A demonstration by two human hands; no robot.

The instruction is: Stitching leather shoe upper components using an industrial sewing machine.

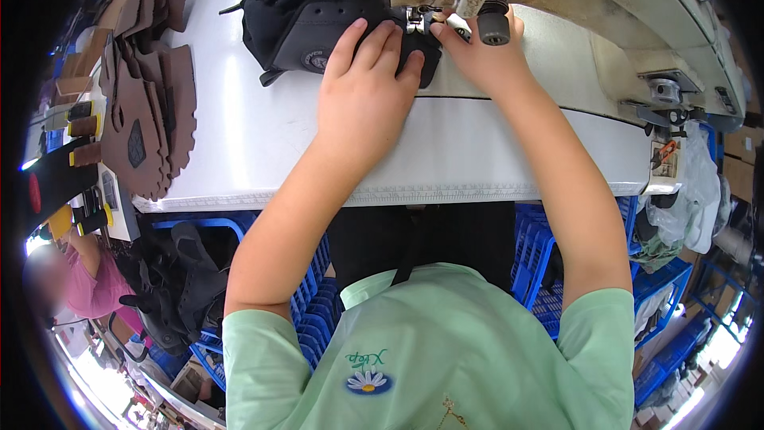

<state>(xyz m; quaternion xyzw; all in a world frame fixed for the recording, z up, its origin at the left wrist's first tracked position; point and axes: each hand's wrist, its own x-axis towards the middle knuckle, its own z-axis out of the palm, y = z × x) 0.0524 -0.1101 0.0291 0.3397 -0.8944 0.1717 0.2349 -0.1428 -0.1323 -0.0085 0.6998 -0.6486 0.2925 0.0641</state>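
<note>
A black shoe upper [296, 38] with eyelet holes and a round emblem lies on the white table, its right end under the metal presser foot [415, 21] of a sewing machine. My left hand [368, 72] rests on the upper just left of the presser foot, fingers stretched and slightly spread. On the other side of the foot, my right hand [487, 52] is closed, with thumb and index finger together close to the needle area. Whatever those fingertips pinch is too small to make out. Part of the right fingers is hidden behind the machine's dark knob [494, 28].
Brown cut shoe pieces [147, 111] are stacked at the left of the table [263, 151]. The machine's arm [621, 0] spans the upper right. Thread spools [83, 127] stand at the left edge. Blue crates [318, 302] with black shoe parts sit below. A person in pink [91, 283] is at far left.
</note>
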